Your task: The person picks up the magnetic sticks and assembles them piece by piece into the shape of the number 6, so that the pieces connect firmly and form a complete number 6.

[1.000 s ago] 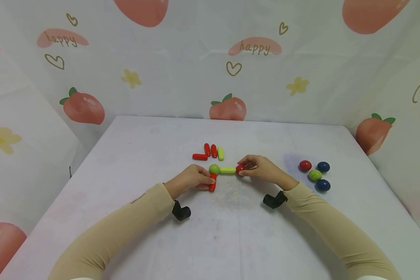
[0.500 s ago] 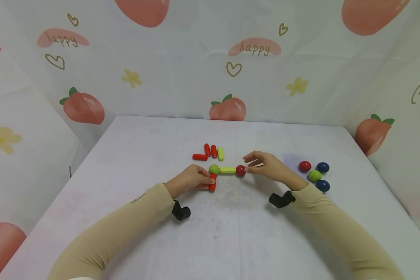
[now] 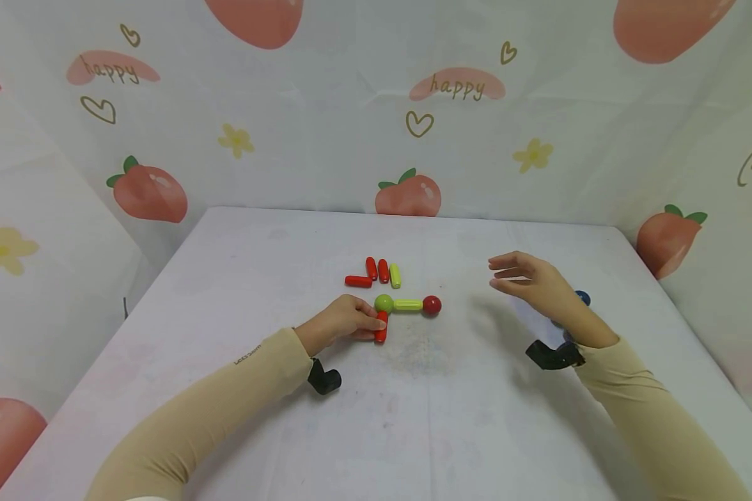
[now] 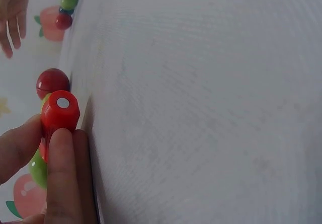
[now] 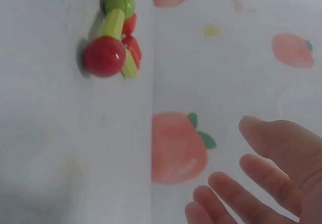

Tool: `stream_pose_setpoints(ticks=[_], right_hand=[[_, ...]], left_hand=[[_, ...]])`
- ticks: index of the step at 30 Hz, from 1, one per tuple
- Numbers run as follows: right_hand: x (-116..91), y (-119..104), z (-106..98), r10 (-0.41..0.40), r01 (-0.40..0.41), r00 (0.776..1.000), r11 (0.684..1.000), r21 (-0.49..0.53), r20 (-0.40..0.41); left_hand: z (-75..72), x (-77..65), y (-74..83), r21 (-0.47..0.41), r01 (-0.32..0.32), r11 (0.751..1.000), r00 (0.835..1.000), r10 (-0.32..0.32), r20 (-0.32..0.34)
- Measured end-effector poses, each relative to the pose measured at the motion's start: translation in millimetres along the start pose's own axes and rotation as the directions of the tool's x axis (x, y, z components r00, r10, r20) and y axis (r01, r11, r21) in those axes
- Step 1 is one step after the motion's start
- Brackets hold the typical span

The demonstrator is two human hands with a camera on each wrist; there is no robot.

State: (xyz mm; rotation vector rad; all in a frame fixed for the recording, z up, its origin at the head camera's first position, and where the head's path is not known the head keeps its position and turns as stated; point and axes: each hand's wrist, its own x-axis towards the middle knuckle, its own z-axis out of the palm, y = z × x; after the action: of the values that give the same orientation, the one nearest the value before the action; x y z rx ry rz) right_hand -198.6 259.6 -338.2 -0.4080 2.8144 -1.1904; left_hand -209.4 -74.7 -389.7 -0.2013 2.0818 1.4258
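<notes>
My left hand pinches a red rod between thumb and fingers; in the left wrist view its end shows a round silvery spot. The rod's far end meets a green ball. From that ball a yellow-green rod runs right to a red ball, making an L shape on the table. My right hand is raised over the right part of the table, fingers relaxed and holding nothing. In the right wrist view, its fingers hang apart from the red ball.
Behind the joined pieces lie several loose rods: a red one sideways, two more red, and a yellow-green one. At the right a blue ball peeks out behind my right wrist; the left wrist view shows green and red balls with it.
My right hand has let go of the red ball and moved right and up, now covering most of the balls at the right. The left hand stays on its red rod.
</notes>
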Motion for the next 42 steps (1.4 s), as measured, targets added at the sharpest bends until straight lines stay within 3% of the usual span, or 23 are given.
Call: stream_pose_setpoints(ticks=[8,15,24,32,42], right_hand=[[-21.5,16.8,-19.7,0.009,-0.003,0.992,0.999,0.045,-0.122],[-41.4,31.3,-31.0,-0.016,0.016,0.979,1.000,-0.001,-0.203],[-62.7,50.2,-37.0,0.017,-0.008,0.949,1.000,0.028,-0.316],[-77.7,73.9,-38.3,0.055,-0.062,0.961,0.998,-0.015,-0.270],[-86.0,89.6,-34.6,0.197,-0.215,0.965,0.972,-0.094,-0.174]], left_hand=[[0.5,-1.0,0.5,0.020,0.003,1.000,1.000,-0.003,-0.007],[0.2,0.7,-0.3,0.023,-0.001,1.000,1.000,0.001,-0.001],[-0.1,2.0,-0.2,0.033,-0.001,0.999,1.000,0.001,-0.005],[-0.7,1.8,-0.3,0.033,-0.003,0.999,1.000,0.003,-0.003],[-0.7,0.8,-0.7,0.028,-0.007,1.000,1.000,0.006,0.003]])
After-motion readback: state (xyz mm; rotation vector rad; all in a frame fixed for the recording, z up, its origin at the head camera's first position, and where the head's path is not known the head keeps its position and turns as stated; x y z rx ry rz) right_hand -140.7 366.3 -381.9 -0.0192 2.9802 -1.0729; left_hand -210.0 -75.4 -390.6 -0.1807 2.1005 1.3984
